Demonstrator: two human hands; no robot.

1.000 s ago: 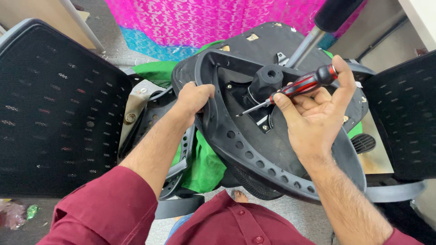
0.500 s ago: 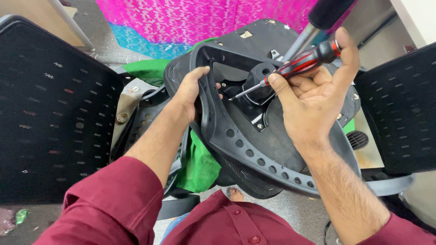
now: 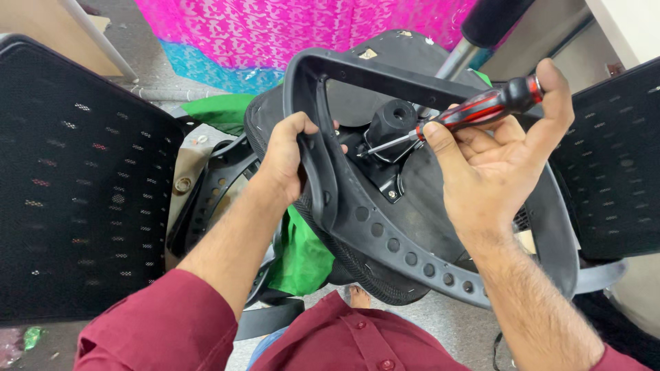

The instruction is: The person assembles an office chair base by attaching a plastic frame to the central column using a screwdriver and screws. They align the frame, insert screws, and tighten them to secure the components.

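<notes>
Screwdriver (image 3: 481,110) sits clenched in your right hand (image 3: 495,165), its shaft running down-left from the grip into the black hub (image 3: 392,120), while your left hand (image 3: 289,158), nearer the seat frame (image 3: 357,213), clamps its rim

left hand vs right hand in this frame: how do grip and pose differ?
The left hand wraps the black armrest loop in a full fist; the right hand pinches a red-and-black screwdriver between thumb and fingers, palm open toward the camera. The left hand sits on the frame's left edge; the right hand is raised over the chair's underside, the tool's tip aimed at the black hub. Both are bare, with maroon sleeves.
</notes>
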